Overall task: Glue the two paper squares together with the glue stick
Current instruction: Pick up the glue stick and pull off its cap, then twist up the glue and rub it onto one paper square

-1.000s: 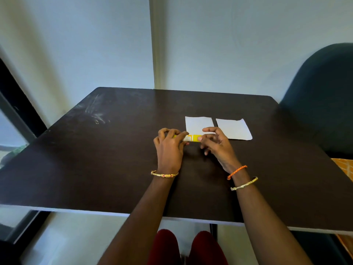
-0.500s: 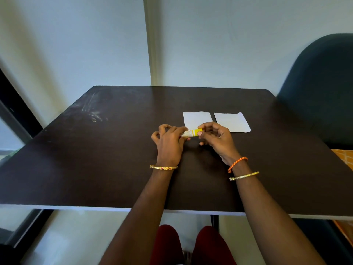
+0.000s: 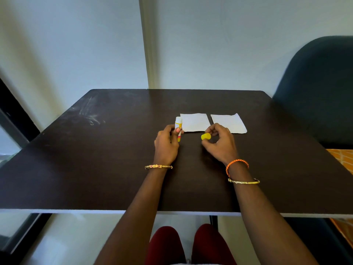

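Observation:
Two white paper squares lie side by side on the dark table [image 3: 95, 169]: the left square [image 3: 194, 122] and the right square [image 3: 229, 122]. My left hand [image 3: 167, 145] grips the uncapped glue stick [image 3: 178, 124] upright, just left of the left square. My right hand [image 3: 219, 144] pinches the yellow cap [image 3: 206, 136] in front of the gap between the squares. Both hands hover just above the tabletop, a short way apart.
A dark upholstered chair [image 3: 321, 88] stands at the table's right side. The wall [image 3: 76, 44] rises right behind the table's far edge. An orange patterned cloth [image 3: 342, 161] shows at the right. My knees [image 3: 166, 243] are under the near edge.
The hands, which held the capped glue stick together, have pulled apart. The cap has come off in the right hand, and the left hand has turned the stick upright.

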